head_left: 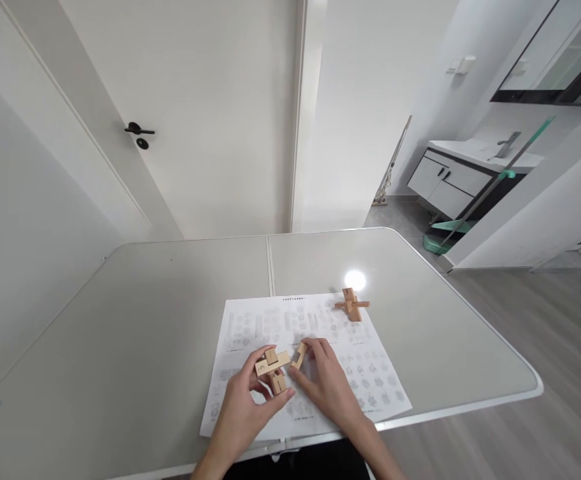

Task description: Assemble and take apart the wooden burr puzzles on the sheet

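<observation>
My left hand (243,407) grips a cluster of joined wooden puzzle pieces (272,369) just above a printed instruction sheet (370,373). My right hand (328,383) pinches a single wooden piece (299,355) right beside that cluster, nearly touching it. An assembled wooden cross puzzle (352,305) rests on the sheet's far right corner, away from both hands.
The sheet lies on a grey folding table (120,347) with a centre seam and a rounded right edge. A white door with a black handle (139,132) stands beyond. A mop (490,187) and a vanity cabinet (450,177) are at the right.
</observation>
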